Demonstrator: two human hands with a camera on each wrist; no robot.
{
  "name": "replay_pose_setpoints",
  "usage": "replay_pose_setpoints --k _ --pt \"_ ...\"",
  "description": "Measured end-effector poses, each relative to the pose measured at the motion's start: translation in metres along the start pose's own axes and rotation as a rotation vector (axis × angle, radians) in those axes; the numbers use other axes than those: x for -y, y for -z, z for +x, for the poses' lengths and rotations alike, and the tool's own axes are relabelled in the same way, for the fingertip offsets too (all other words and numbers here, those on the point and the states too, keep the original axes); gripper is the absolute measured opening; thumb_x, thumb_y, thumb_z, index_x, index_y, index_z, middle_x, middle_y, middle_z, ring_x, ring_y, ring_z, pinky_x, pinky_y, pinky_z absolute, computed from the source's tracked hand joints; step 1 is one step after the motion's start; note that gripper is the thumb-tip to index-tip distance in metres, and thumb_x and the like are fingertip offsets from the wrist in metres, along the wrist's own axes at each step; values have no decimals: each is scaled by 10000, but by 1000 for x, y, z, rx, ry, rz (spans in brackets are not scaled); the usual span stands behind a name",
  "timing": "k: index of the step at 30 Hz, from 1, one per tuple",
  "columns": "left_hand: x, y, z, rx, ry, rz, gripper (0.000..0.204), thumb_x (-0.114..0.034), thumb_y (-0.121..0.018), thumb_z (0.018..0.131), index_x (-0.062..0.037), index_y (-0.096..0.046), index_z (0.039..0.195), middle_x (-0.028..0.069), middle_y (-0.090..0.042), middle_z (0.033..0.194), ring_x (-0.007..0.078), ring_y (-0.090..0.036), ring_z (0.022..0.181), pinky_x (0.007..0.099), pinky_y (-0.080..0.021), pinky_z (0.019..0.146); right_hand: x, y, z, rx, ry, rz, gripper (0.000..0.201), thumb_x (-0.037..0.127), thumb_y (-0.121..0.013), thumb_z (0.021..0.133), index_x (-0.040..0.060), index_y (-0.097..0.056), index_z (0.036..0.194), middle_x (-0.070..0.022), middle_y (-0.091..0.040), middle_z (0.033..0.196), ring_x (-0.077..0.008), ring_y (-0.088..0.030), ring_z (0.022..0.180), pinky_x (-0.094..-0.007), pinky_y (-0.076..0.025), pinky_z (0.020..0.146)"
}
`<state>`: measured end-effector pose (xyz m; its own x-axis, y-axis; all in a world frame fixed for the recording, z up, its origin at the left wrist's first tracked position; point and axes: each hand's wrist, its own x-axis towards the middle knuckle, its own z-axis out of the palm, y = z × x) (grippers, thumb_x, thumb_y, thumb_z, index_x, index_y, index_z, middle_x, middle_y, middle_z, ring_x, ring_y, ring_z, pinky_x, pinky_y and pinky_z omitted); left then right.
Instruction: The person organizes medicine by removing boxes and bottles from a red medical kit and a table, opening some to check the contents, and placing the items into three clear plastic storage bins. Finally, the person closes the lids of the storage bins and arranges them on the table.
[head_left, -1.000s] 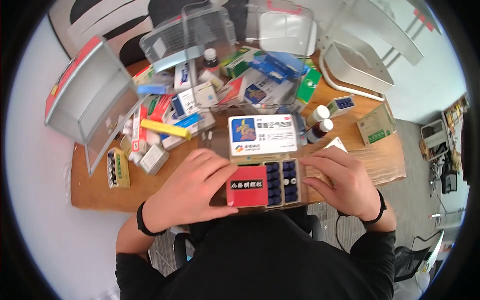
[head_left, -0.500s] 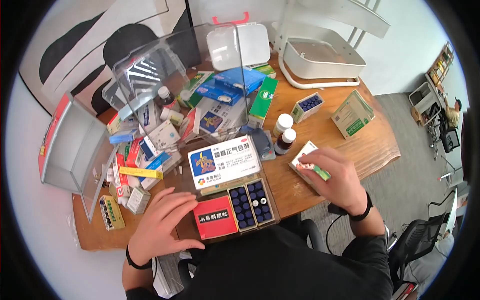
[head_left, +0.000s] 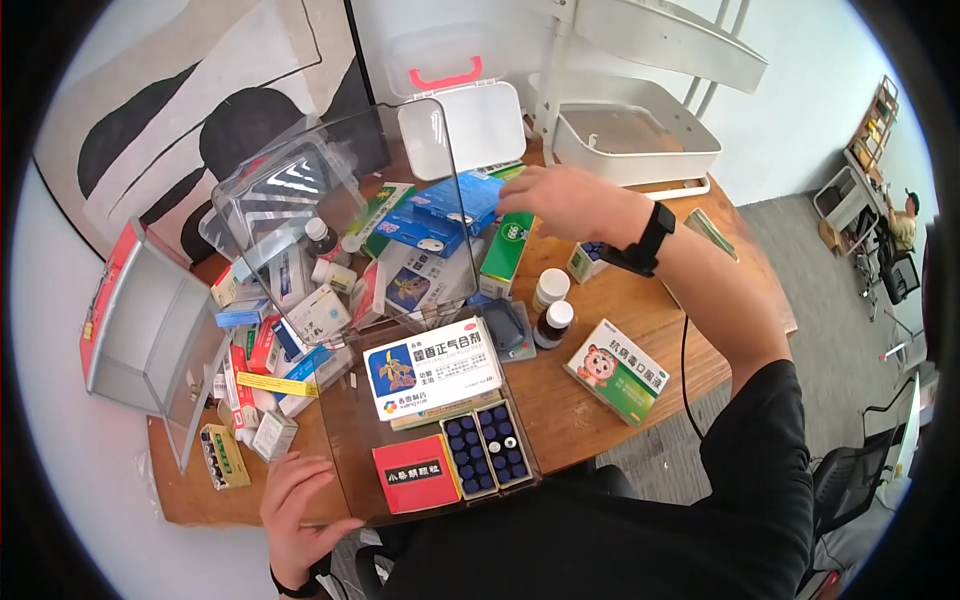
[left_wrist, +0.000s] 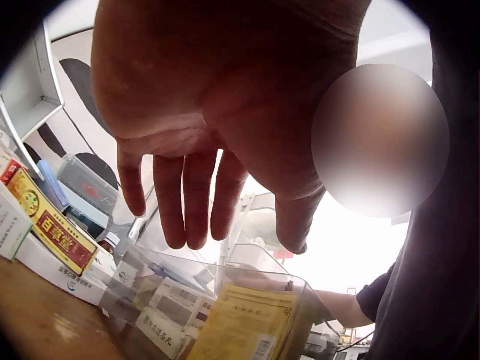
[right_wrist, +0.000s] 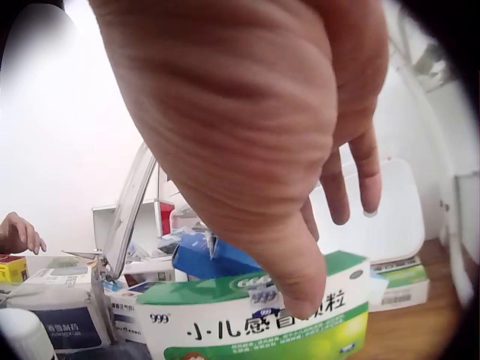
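My right hand reaches over a green and white 999 medicine box. In the right wrist view its thumb overlaps the printed front of this box, while two other fingertips show straight and apart above the top edge. My left hand hovers by the table's front edge with fingers spread, holding nothing. To its right, a clear plastic bin holds a red box, two trays of dark-capped vials and a white medicine box. A cartoon-pig medicine box lies on the table.
Two white-capped bottles stand right of the bin. Behind it are a raised clear lid, blue boxes and a white case with a red handle. A red-edged case stands left, a white rack back right.
My right hand went from the bin to the cartoon-pig box, left it flat on the table, and moved up to the green box. My left hand drew back leftward from the red box.
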<state>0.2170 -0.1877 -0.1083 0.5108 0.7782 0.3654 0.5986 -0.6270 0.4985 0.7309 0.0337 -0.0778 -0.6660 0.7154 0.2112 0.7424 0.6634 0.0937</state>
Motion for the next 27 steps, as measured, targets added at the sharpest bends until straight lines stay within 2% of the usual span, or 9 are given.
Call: replay_pose_setpoints --k 2,3,12,15,16,19,23,25,27 --pt "1 1 -3 1 33 1 671 -443 -993 730 -5 -753 1179 147 -755 1231 363 -713 1169 580 -487 1128 2 -10 3 163 -61 69 518 82 -894 816 104 -712 1301 -84 -744 1269 -340 -675 1256 -462 -571 1057" --pt "4 0 -1 -2 29 1 668 -435 -994 728 -6 -754 1178 146 -756 1225 363 -714 1167 580 -490 1126 2 -13 2 170 -60 82 518 82 -894 816 104 -712 1301 -84 -744 1269 -340 -675 1256 -462 -571 1057" --pt "8 1 17 22 -48 38 613 -380 -994 737 -18 -757 1172 140 -767 1221 351 -728 1158 582 -516 1110 -16 12 -19 -74 -88 -15 518 130 -903 786 93 -718 1269 -104 -732 1231 -370 -695 1165 -468 -586 968" --pt "5 4 21 -6 -94 22 581 -359 -990 747 -21 -761 1160 132 -771 1222 344 -733 1169 581 -522 1104 4 56 -29 -118 -70 -53 464 89 -862 828 72 -701 1264 -108 -722 1223 -393 -703 1079 -483 -576 901" --pt "4 6 21 -17 -124 15 565 -349 -988 751 -23 -763 1154 127 -772 1222 341 -735 1175 579 -525 1102 22 79 -32 -90 -108 -57 429 86 -842 852 70 -703 1257 -106 -730 1234 -380 -703 1127 -475 -579 939" --pt "0 16 24 -47 -151 69 549 -337 -992 744 -28 -766 1139 125 -775 1211 339 -740 1174 570 -534 1078 39 111 -55 -188 -83 -76 489 42 -847 815 49 -693 1279 -139 -709 1308 -407 -694 1121 -474 -577 943" --pt "-7 36 38 -129 -254 139 512 -277 -997 734 -29 -765 1116 132 -775 1178 346 -752 1133 546 -560 1001 94 141 -61 -257 -61 -115 547 -30 -843 762 38 -707 1288 -160 -701 1324 -395 -703 1146 -452 -597 958" --pt "-11 44 46 -173 -345 115 491 -237 -995 728 -26 -762 1105 139 -773 1146 345 -762 1082 511 -576 926 130 143 -43 -238 94 -46 588 -77 -840 707 26 -720 1274 -169 -699 1290 -388 -710 1170 -451 -622 937" --pt "-12 45 48 -196 -363 105 486 -232 -994 729 -24 -762 1103 140 -773 1141 347 -763 1072 502 -577 915 163 135 -11 -216 282 88 437 -6 -813 784 -10 -723 1211 -211 -691 1297 -436 -704 1223 -469 -664 909"
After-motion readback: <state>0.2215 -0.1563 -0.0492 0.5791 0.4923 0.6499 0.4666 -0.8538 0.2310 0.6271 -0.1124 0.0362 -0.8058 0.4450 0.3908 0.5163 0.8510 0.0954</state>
